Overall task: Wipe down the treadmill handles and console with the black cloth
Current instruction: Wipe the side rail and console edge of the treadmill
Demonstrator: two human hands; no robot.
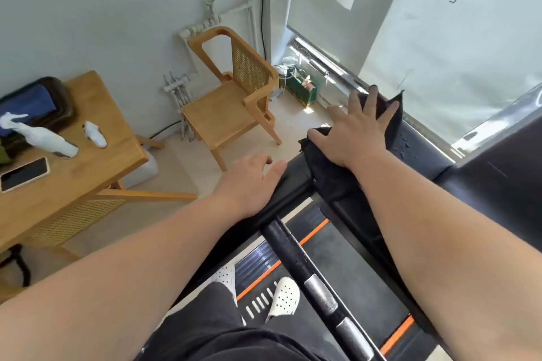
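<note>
The black cloth [325, 173] lies spread over the left end of the treadmill console [416, 152]. My right hand [356, 133] presses flat on the cloth with its fingers splayed. My left hand [249, 182] rests on the left side handle [289, 177], fingers curled over its outer edge, holding nothing else. Water droplets show on the console surface just right of the cloth. A black grip bar with metal sensor pads [319, 293] runs below, above the belt.
A wooden chair [231, 102] stands on the floor to the left of the treadmill. A wooden table [82, 167] at the far left carries a white spray bottle [38, 135], a phone [25, 174] and a dark tray. A window with a blind is ahead.
</note>
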